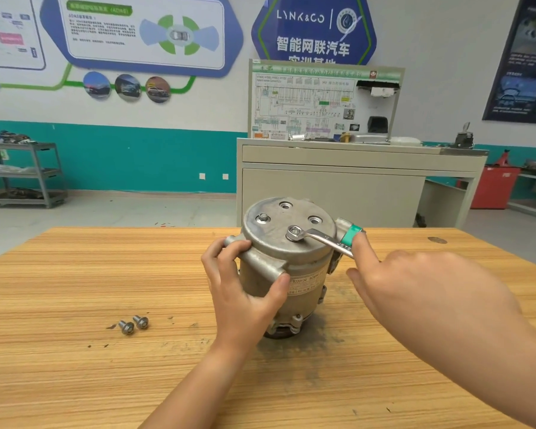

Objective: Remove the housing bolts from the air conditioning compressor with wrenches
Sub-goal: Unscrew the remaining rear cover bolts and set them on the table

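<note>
The grey air conditioning compressor [304,274] stands upright on the wooden table [75,274]. My left hand [242,289] grips its side, fingers over a mounting lug and thumb on the label. A silver ring wrench [322,238] with a green band sits on a bolt [294,233] in the top cover. My right hand [430,289] is spread, and its straight index finger presses on the wrench handle by the green band. A second bolt [263,217] remains in the cover at the left. Two bolt holes [314,220] at the back are empty. Two loose bolts [133,324] lie on the table to the left.
Dark grease marks stain the wood around the compressor's base. Behind the table stands a beige training bench [338,181] with a wiring diagram board. A grey shelf cart [28,174] is at the far left and a red cabinet [495,187] at the far right.
</note>
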A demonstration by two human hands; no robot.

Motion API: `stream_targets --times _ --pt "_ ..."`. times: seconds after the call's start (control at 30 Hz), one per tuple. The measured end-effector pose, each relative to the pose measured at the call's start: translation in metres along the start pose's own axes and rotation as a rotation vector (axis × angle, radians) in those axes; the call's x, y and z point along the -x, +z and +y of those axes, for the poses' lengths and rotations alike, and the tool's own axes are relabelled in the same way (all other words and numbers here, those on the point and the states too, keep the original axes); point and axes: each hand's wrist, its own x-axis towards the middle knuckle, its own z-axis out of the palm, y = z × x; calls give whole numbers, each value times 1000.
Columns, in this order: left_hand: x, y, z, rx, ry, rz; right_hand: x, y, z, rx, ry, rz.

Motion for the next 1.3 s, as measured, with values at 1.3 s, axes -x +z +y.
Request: stream_targets --times 1.3 --pt "-17 -14 -2 31 -61 -169 -133 21 59 -727 318 471"
